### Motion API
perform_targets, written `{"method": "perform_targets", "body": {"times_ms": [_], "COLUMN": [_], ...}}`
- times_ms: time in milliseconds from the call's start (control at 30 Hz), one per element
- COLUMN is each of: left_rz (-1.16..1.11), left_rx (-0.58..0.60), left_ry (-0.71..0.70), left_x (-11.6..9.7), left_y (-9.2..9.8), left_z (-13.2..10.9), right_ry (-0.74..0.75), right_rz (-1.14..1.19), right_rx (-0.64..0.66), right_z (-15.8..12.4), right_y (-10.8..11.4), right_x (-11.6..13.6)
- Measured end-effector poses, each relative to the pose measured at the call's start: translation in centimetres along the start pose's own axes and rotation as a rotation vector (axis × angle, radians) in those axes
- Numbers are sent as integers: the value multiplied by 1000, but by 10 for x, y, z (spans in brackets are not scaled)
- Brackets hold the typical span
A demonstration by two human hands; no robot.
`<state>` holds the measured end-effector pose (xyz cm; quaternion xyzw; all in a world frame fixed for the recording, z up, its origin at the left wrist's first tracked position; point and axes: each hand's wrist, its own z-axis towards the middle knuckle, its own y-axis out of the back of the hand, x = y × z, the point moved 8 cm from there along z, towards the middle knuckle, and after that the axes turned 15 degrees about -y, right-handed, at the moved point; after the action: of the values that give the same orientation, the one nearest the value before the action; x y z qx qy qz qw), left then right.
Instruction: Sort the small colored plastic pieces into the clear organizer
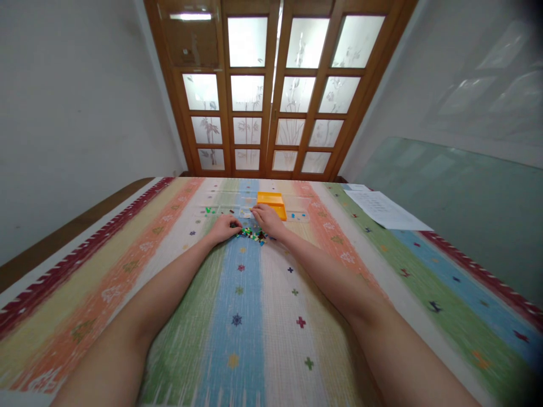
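Note:
A pile of small coloured pieces [253, 234] lies on the striped tablecloth between my hands. My left hand [224, 228] is at the left edge of the pile, its fingers curled together at the pieces; what they hold, if anything, is too small to name. My right hand [268, 219] is above the right side of the pile, by a clear compartment tray [218, 211], its fingertips near small pale pieces. Whether it holds anything cannot be made out. Behind it an orange box [270, 198] stands open. Green pieces [208, 211] sit in the tray's left part, blue ones [298, 216] at its right.
White printed sheets [375, 207] lie at the table's right rear. The striped tablecloth [241, 339] covers the table. Beyond the far edge is a wooden door with glass panes [247, 93]. A pale green glass panel [458, 198] stands at the right.

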<state>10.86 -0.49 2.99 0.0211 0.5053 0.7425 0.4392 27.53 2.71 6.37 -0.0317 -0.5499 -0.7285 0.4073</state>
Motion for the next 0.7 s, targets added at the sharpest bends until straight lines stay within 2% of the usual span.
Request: {"method": "perform_targets", "body": {"times_ms": [167, 467, 700], "left_rz": [3, 164, 255], "left_rx": [-2, 14, -5], "left_ry": [26, 89, 93], "left_x": [0, -10, -5], "left_y": [0, 4, 5], "left_z": [0, 0, -4], "right_ry": [51, 57, 88], "right_rz": [-65, -8, -15], "right_rx": [1, 50, 65], "right_z": [3, -25, -33], "right_y": [-9, -5, -5], "right_x": [1, -4, 3]}}
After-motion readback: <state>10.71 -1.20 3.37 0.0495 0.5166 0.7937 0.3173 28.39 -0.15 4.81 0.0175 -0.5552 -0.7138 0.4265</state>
